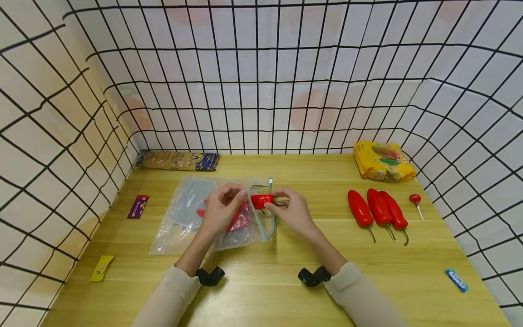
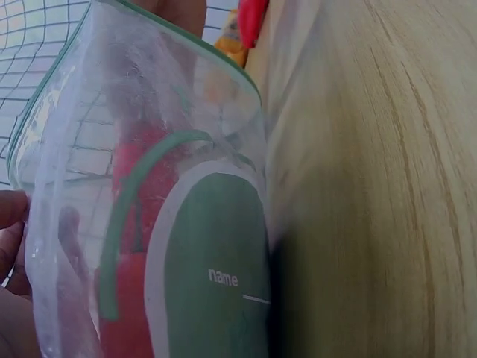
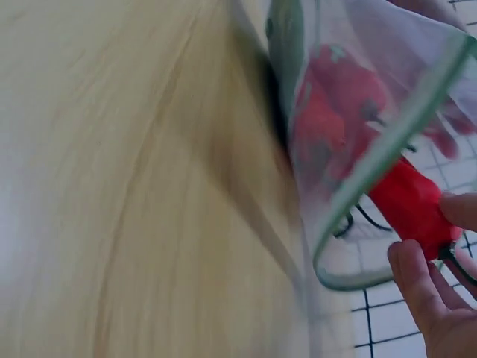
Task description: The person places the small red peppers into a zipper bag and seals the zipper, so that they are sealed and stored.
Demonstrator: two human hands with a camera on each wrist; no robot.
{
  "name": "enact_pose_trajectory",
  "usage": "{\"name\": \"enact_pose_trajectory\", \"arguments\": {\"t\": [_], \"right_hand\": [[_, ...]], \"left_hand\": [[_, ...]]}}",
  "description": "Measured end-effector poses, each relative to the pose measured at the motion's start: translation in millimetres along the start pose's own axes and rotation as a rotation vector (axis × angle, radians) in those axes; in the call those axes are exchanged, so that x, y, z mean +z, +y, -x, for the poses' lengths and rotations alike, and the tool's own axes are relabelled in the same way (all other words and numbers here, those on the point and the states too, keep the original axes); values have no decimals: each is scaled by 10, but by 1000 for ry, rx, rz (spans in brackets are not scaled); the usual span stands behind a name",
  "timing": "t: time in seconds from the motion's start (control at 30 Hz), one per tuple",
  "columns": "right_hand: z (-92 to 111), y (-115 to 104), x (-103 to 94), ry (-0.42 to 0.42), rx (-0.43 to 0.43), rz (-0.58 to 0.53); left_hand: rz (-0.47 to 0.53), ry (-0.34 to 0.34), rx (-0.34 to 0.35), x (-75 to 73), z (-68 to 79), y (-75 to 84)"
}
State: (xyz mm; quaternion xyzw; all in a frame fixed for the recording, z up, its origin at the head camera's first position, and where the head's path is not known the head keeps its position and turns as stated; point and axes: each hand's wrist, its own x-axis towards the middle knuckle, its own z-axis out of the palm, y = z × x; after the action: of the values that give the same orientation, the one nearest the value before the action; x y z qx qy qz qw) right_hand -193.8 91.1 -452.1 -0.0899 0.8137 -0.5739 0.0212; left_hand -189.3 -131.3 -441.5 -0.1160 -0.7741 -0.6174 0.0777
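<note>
A clear zip bag (image 1: 173,234) with a green-edged mouth lies on the table, its mouth facing right and held up. My left hand (image 1: 222,209) pinches the bag's upper side near the mouth. In my right hand (image 1: 297,214) is a red pepper (image 3: 410,201), gripped near its stem end between thumb and fingers. Its tip end is inside the mouth, while the stem end stays outside. Other red peppers (image 3: 320,119) show through the plastic, deeper in the bag. A green label (image 2: 212,261) reading "name" faces the left wrist camera.
Three red peppers (image 1: 379,207) lie at right, beside a lollipop (image 1: 416,204). Behind them sits a yellow packet (image 1: 384,161). A noodle packet (image 1: 177,161) lies at back left. Small purple (image 1: 138,206), yellow (image 1: 101,268) and blue (image 1: 456,280) wrapped items lie around. Black wire mesh (image 1: 261,91) encloses the table.
</note>
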Motion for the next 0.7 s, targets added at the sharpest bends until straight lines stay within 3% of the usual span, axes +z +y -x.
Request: {"name": "enact_pose_trajectory", "arguments": {"t": [0.13,0.3,0.43,0.7], "right_hand": [[-58,13,120,20,-14,29],[-59,55,137,-63,-9,-31],[21,75,15,-92,21,-43],[299,48,-306,-118,-55,36]], "left_hand": [[-10,7,-27,21,2,-10],[-43,8,-71,55,11,-23],[-69,12,-95,66,6,-26],[-82,10,-103,47,-1,-38]]}}
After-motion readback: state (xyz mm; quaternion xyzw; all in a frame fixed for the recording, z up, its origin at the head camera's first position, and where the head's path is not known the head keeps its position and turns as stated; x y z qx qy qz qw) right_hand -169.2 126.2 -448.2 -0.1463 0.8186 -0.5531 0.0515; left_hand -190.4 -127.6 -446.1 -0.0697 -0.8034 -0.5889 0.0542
